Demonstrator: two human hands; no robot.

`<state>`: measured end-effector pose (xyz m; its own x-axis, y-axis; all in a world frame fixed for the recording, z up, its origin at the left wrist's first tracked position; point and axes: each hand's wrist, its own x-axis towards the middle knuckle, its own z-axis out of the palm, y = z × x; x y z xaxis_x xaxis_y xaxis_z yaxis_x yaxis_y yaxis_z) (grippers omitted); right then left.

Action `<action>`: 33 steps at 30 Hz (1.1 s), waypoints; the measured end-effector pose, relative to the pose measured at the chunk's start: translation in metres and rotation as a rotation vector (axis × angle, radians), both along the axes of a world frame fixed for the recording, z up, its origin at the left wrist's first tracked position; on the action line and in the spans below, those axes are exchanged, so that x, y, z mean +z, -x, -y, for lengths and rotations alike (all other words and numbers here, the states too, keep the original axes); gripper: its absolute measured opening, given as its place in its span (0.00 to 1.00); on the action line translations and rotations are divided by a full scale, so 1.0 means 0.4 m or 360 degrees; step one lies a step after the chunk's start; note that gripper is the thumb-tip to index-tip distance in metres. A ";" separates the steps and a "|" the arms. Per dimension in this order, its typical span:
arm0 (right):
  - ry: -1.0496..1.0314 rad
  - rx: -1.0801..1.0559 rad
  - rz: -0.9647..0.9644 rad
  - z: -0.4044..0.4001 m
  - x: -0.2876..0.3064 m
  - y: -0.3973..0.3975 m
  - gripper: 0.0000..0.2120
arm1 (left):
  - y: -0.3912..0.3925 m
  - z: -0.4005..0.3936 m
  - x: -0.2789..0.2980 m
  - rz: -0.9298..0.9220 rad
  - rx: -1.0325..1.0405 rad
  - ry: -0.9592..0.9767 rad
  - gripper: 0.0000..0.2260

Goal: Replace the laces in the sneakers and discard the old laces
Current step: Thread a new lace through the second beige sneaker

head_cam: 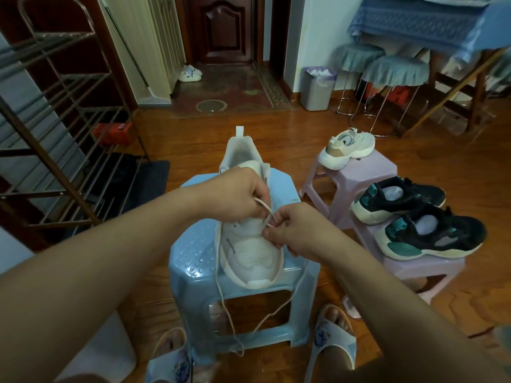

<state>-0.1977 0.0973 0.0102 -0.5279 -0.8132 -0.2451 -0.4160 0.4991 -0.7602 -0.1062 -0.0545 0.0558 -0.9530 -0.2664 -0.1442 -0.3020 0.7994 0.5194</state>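
A white sneaker (249, 252) lies on a light blue plastic stool (193, 261), toe toward me. My left hand (237, 194) pinches a cream lace (264, 210) above the eyelets. My right hand (290, 230) pinches a loop of the same lace at the sneaker's right side. Both long ends of the lace hang over the stool's front, down toward the floor. The matching white sneaker (347, 149) sits on a lilac stool (359, 175) to the right.
Two black and teal sneakers (414, 217) rest on a lower lilac stool (425, 269). A grey bin (316, 89) with a liner stands by the wall. A metal shoe rack (55, 120) is at left; round stools and a covered table are at right. My slippered feet flank the blue stool.
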 end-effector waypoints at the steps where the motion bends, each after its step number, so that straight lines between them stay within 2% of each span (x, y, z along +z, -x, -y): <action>1: -0.0002 -0.0004 -0.0023 -0.001 -0.003 -0.001 0.08 | 0.003 0.002 0.003 0.0027 -0.0021 0.0015 0.04; 5: 0.0002 -0.0019 -0.0074 -0.005 -0.008 -0.006 0.07 | -0.003 0.005 0.022 0.0102 -0.0097 0.0125 0.04; 7: -0.0001 -0.0011 -0.0102 -0.008 -0.009 -0.009 0.07 | -0.018 0.008 0.058 0.0014 -0.0029 0.0230 0.06; 8: -0.0001 -0.0012 -0.0113 -0.008 -0.009 -0.009 0.07 | -0.027 0.014 0.083 -0.0139 0.0107 0.0246 0.06; 10: -0.0003 -0.0033 -0.0116 -0.008 -0.010 -0.008 0.07 | -0.049 0.050 0.130 -0.0630 0.0616 0.0187 0.05; 12: 0.0008 -0.0065 -0.0110 -0.008 -0.010 -0.009 0.07 | -0.086 0.086 0.168 -0.1184 0.1220 -0.0149 0.06; 13: 0.0015 -0.0087 -0.0100 -0.009 -0.009 -0.012 0.07 | -0.106 0.096 0.174 -0.1310 0.1372 -0.0363 0.07; 14: 0.0025 -0.0105 -0.0084 -0.009 -0.008 -0.015 0.07 | -0.125 0.090 0.171 -0.1269 0.1391 -0.0487 0.07; 18: 0.0020 -0.0117 -0.0111 -0.007 -0.004 -0.024 0.07 | -0.201 -0.031 0.098 -0.0840 0.1081 -0.0851 0.06; 21: 0.0013 -0.0113 -0.0140 -0.015 -0.001 -0.027 0.09 | -0.257 -0.098 0.035 -0.0810 0.1064 -0.1186 0.08; 23: 0.0061 -0.0132 -0.0396 -0.022 0.002 -0.034 0.16 | -0.277 -0.114 -0.006 -0.0827 0.1045 -0.1255 0.07; 24: 0.0144 -0.0098 -0.0580 -0.023 0.008 -0.042 0.24 | -0.280 -0.120 -0.022 -0.0849 0.1001 -0.1278 0.07; 26: 0.0426 0.0171 -0.0864 -0.012 0.029 -0.067 0.38 | -0.273 -0.132 -0.037 -0.0886 0.0878 -0.1332 0.07; 27: 0.0540 0.0357 -0.0912 -0.002 0.035 -0.083 0.39 | -0.268 -0.135 -0.037 -0.0915 0.0815 -0.1352 0.07; 28: 0.0622 0.0525 -0.0872 0.011 0.034 -0.097 0.36 | -0.264 -0.136 -0.035 -0.0958 0.0774 -0.1375 0.07; 30: 0.0624 0.0624 -0.0602 0.030 0.032 -0.111 0.21 | -0.261 -0.127 -0.036 -0.1060 0.0787 -0.1427 0.07; 32: 0.0629 0.0422 -0.0207 0.034 0.049 -0.097 0.06 | -0.259 -0.104 -0.043 -0.1107 0.0872 -0.1508 0.07; 33: 0.0701 0.0256 0.0038 0.029 0.060 -0.079 0.07 | -0.257 -0.091 -0.047 -0.1105 0.0922 -0.1560 0.06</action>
